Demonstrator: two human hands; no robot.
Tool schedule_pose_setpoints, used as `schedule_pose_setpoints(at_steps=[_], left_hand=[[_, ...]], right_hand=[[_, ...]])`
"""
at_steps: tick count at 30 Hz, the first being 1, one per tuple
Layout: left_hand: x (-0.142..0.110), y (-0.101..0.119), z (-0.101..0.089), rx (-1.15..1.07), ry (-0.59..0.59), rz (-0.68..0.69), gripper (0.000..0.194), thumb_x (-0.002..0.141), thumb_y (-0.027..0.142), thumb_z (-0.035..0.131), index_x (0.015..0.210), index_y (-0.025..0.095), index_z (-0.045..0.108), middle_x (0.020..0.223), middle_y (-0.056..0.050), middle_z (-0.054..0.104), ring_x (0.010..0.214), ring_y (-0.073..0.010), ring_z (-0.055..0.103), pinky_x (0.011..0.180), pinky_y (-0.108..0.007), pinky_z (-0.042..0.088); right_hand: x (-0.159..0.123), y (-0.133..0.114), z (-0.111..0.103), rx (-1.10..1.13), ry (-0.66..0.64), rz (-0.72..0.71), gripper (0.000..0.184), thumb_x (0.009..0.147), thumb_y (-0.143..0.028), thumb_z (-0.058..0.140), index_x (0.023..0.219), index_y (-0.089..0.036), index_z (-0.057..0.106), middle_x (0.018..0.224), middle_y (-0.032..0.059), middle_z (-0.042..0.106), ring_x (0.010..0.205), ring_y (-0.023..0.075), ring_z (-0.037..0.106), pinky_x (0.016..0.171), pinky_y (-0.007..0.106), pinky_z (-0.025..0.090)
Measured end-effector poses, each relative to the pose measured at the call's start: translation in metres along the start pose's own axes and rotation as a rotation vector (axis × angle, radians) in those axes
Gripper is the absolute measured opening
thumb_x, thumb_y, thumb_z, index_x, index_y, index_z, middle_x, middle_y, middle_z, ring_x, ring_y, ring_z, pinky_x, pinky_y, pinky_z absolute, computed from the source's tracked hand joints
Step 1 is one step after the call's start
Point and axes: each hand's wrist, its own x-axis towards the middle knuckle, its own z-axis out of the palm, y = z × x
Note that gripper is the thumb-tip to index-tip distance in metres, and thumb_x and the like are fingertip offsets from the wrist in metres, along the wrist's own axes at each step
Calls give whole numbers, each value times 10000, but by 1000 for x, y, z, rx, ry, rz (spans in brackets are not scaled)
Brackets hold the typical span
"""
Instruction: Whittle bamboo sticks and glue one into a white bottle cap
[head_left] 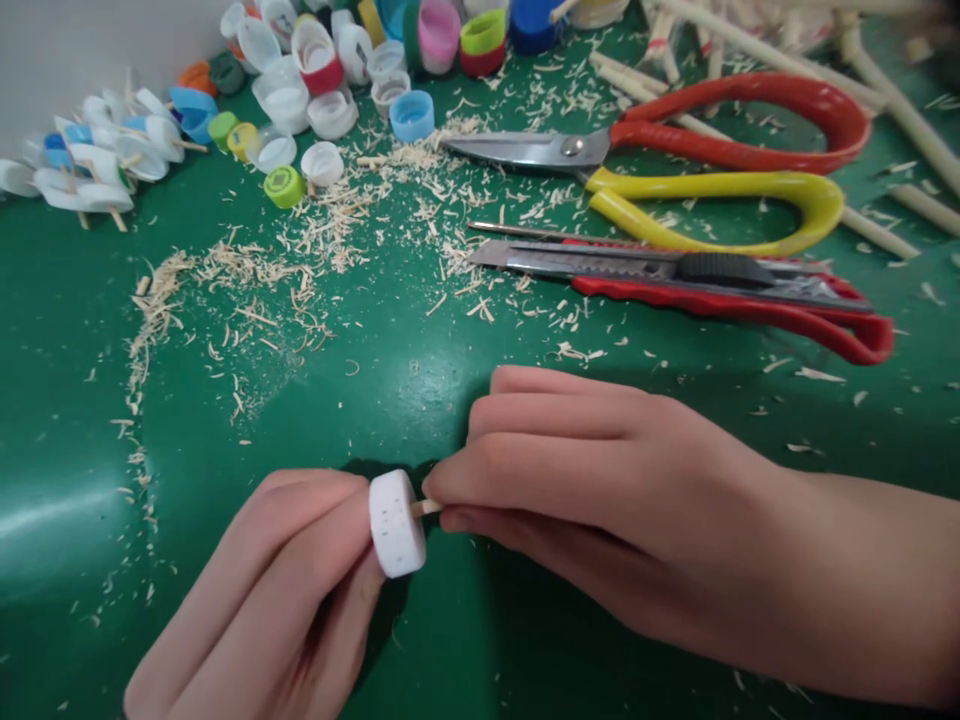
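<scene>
Two hands (pixel 592 480), one held white cap (pixel 394 525), one pinched stick (pixel 426 508)

Item: one table (pixel 60 300), green, smooth and glossy, spread before me and filling most of my view. Item: one pale grey surface (pixel 90 40), plain, beyond the table's far left edge; wall or other furnishing, I cannot tell. Item: one whitish glare (pixel 45 520) on the table's left side. Item: one softer bright patch (pixel 424 375) near the table's middle. Item: shade (pixel 600 670), darker green, over the table's near right part.
</scene>
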Motion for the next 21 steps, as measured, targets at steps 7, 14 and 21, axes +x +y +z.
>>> schedule_pose_setpoints(at_steps=[7,14,21], left_hand=[[6,-14,-12,12,-62,128,117,822,336,659,834,220,662,770,-14,633,725,-166,626,604,-291,527],[3,2,-11,17,-28,111,113,840,62,591,812,172,583,783,-3,599,733,-103,580,662,-265,449],[2,-11,-16,31,-128,293,119,795,16,619,850,120,599,825,-34,607,731,-106,594,664,-235,478]], right_hand=[[0,-3,0,-1,-6,0,125,991,-62,449,960,-90,568,882,8,508,805,70,412,812,173,350],[0,-4,6,-7,29,22,125,987,-65,452,919,-111,546,873,4,511,788,76,417,803,184,344],[3,-4,-4,49,-38,44,98,969,-59,495,905,-90,563,854,-11,516,787,64,410,798,169,326]])
